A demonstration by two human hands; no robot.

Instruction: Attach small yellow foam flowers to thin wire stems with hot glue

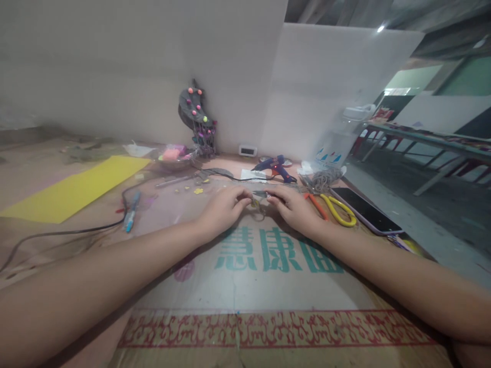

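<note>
Left hand [222, 208] and right hand [294, 208] pinch a thin wiry loop [258, 206] on cardboard [268, 291].

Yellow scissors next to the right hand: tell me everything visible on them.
The scissors have yellow, plastic-looking loop handles; the blades are hard to make out. They lie flat on the cardboard, handles toward the camera, between the right hand and a phone, with an orange tool alongside. No hand touches them.

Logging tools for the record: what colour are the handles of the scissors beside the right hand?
The scissors handles are yellow; head view.
</note>
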